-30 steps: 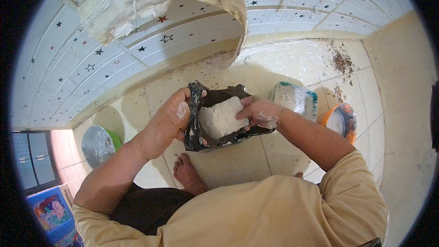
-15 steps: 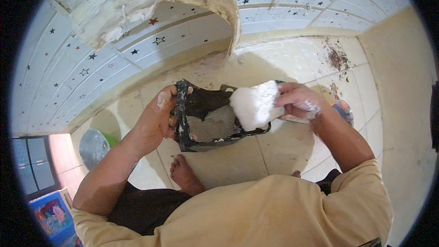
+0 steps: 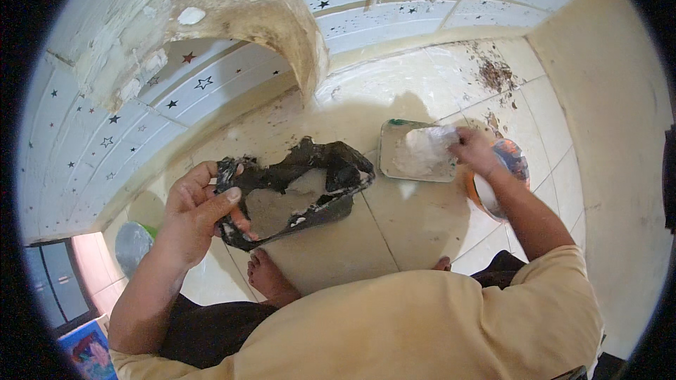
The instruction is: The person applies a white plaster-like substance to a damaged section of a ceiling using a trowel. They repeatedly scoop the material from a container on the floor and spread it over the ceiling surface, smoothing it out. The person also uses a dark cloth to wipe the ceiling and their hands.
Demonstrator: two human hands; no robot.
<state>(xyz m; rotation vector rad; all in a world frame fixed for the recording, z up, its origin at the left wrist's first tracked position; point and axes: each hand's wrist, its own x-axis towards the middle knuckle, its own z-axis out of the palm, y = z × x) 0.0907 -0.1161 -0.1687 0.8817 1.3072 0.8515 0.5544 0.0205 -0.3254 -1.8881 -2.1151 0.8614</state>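
Observation:
My left hand [image 3: 197, 200] grips the left end of a black, ragged-edged container [image 3: 325, 217], thumb over its rim. The container is tilted, smeared with white, and holds a grey powdery or pasty mass [image 3: 274, 210]. Off to the right, my right hand [image 3: 480, 152] has its fingers closed on the edge of a white, roughly rectangular piece [image 3: 428, 142], whose kind I cannot make out. That piece is over a shallow rectangular tray [image 3: 382, 155] with green at its corner and pale material inside. Whether the piece touches the tray's contents is unclear.
A round tub [image 3: 486, 193] with an orange and dark outside stands under my right forearm. Brown debris [image 3: 496, 76] lies by the far right wall. A grey-and-green bucket [image 3: 132, 248] stands at left. The damaged, curved panel [image 3: 246, 0] juts out ahead.
The white piece has moved right with my right hand, from above the black container to over the tray. My left hand has brought the container lower and leftward, tilting it.

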